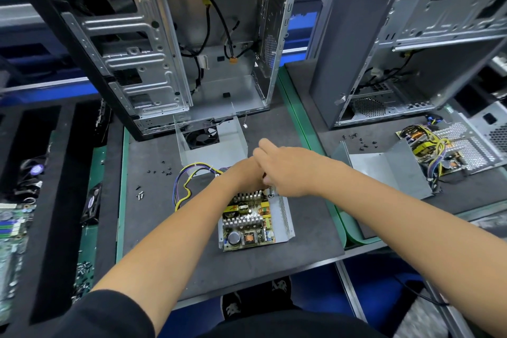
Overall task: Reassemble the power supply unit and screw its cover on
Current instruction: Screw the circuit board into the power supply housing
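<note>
Bottom of frame: your dark sleeves and both forearms reaching up toward the middle.

Centre, just below your hands — the power supply base, a perforated metal tray on the dark mat. The circuit board already lies inside it, with heat sinks, capacitor and coils showing. So the board is seated, but the unit is open on top; no cover on yet.

Your hands meet at the far edge of the board. Your left hand rests over the far heat sink, its fingers hidden under the right hand, so I cannot tell whether they grip anything. Your right hand has its fingers curled round something slim; a short metal shaft shows beneath it, tip down at the tray's far right corner. It looks like a screwdriver working a board screw, though the handle is hidden.

Left of the hands: the cable bundle, yellow, purple and black, loops loose over the mat.

Further up, centre: the cover with its fan stands apart from the base, open side toward you. Loose screws lie scattered left of it.

Upper frame: an empty PC case stands behind.

Judgement: early to middle. Board fastening in hand; cover fitting and cover screws remain.
</note>
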A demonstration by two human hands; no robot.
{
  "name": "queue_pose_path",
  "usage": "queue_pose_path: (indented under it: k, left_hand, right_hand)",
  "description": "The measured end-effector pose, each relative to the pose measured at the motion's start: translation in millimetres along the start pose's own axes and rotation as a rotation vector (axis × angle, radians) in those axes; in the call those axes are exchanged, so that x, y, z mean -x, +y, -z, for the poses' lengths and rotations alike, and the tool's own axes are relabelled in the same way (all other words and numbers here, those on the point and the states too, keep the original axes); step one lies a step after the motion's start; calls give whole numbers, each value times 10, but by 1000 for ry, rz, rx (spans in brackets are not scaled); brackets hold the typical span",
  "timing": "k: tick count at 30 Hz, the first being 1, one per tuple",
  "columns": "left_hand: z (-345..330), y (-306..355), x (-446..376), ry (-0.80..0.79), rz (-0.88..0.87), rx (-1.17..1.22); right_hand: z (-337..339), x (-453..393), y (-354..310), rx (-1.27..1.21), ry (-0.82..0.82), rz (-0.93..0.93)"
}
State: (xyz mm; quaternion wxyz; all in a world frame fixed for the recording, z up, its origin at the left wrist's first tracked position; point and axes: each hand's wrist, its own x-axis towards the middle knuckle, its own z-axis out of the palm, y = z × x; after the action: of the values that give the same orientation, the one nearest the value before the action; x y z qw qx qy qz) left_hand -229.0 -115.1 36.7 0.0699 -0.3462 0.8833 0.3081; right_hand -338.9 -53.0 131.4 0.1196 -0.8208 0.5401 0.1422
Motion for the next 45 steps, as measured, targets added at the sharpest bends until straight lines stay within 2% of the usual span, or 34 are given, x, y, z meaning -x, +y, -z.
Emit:
queue_pose_path:
  k: [2, 5, 8, 14, 16, 25, 28, 32, 37, 43, 45]
  left_hand:
    - [8, -8, 1, -20, 12, -2]
    - [8, -14, -11, -46, 24, 1]
    - [21, -2, -1, -52, 53, 19]
    - [43, 41, 9, -58, 37, -9]
    - [43, 42, 4, -70, 49, 9]
    - [78, 92, 48, -56, 28, 66]
    - [80, 84, 47, -66, 10, 26]
    - [94, 96, 52, -66, 1, 23]
    - [108, 110, 77, -63, -7, 21]
    - [75, 103, 54, -57, -12, -31]
    - [72, 104, 55, -57, -30, -43]
  right_hand:
    - [21, -5, -16, 14, -8, 20]
    - [17, -21, -41, 178, 76, -53]
    - [-26, -24, -59, 309, 82, -50]
    - [-27, -5, -50, 149, 5, -46]
    - [3, -13, -77, 128, 30, -76]
    - [-30, -105, -81, 209, 99, -90]
    - [-34, -60, -45, 159, 100, -108]
    - [-25, 2, -66, 62, 22, -97]
    - [-15, -15, -53, 17, 94, -132]
    - [-63, 9, -22, 93, 122, -183]
    - [-78, 42, -16, 37, 105, -152]
